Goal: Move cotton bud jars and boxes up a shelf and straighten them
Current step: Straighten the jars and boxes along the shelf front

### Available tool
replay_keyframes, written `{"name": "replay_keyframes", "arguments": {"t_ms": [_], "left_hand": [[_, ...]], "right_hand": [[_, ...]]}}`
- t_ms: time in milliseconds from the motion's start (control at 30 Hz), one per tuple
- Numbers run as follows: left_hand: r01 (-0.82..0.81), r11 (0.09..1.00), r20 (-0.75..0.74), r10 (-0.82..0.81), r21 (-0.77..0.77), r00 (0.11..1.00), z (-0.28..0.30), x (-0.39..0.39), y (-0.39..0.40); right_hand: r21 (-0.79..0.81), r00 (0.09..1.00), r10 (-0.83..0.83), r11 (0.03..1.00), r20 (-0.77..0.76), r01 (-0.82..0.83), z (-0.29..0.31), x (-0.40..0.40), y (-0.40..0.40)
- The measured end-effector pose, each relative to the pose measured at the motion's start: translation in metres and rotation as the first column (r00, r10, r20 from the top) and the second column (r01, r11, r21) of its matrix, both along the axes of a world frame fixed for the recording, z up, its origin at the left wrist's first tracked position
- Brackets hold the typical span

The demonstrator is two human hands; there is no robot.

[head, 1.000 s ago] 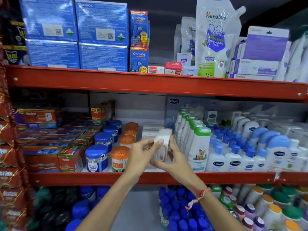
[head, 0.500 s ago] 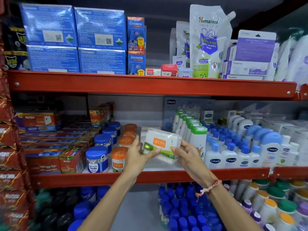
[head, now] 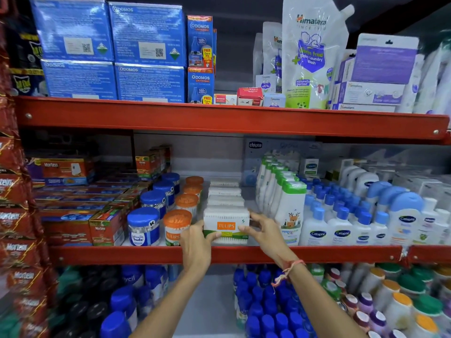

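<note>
A white Tulips cotton bud box (head: 226, 224) stands upright at the front of the middle shelf (head: 317, 254), label facing me. My left hand (head: 195, 242) grips its lower left side and my right hand (head: 264, 231) holds its right side. Behind it runs a row of several more white cotton bud boxes (head: 224, 191). To the left stand orange-lidded Tulips jars (head: 176, 226) and blue-lidded cotton bud jars (head: 144, 226), each in a row going back.
White-and-green baby bottles (head: 289, 211) and blue-capped Cetaphil bottles (head: 341, 228) crowd the right of the shelf. Red Mortein boxes (head: 105, 226) fill the left. The upper shelf (head: 219, 119) carries blue Odomos cartons and Himalaya pouches. Below stand blue-capped bottles (head: 263, 301).
The box was held end-on, then turned label-forward in the air. Now both hands have lowered it onto the shelf front, squared in line with the row behind.
</note>
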State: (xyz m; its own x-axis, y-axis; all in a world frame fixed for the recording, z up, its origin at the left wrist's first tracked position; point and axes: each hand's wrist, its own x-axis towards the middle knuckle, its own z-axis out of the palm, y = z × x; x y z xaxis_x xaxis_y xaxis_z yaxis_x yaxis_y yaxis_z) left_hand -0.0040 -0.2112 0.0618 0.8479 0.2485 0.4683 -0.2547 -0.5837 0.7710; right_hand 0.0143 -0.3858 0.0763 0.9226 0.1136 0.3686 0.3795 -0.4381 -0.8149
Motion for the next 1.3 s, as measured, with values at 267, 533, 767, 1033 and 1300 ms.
{"name": "replay_keyframes", "arguments": {"t_ms": [267,533,767,1033,1300], "left_hand": [[-0.053,0.953,-0.115,0.091,0.298,0.989,0.002,0.004,-0.001],[-0.042,0.93,-0.138,0.099,0.365,0.986,0.004,0.003,0.004],[0.01,0.925,-0.176,0.062,0.379,0.982,0.006,0.005,0.011],[0.026,0.9,-0.171,0.054,0.435,0.984,0.002,0.006,0.015],[0.049,0.878,-0.114,0.006,0.476,0.993,-0.002,0.005,0.019]], "right_hand": [[-0.122,0.999,-0.034,0.992,0.023,0.036,-0.013,0.004,-0.001],[-0.107,0.996,-0.063,0.992,0.067,0.07,-0.016,-0.002,0.002],[-0.106,0.995,-0.097,0.99,0.012,0.097,-0.011,-0.013,0.009],[-0.192,0.985,-0.171,0.966,0.014,0.171,-0.012,-0.019,0.012],[-0.214,0.98,-0.198,0.958,-0.018,0.19,-0.008,-0.025,0.014]]}}
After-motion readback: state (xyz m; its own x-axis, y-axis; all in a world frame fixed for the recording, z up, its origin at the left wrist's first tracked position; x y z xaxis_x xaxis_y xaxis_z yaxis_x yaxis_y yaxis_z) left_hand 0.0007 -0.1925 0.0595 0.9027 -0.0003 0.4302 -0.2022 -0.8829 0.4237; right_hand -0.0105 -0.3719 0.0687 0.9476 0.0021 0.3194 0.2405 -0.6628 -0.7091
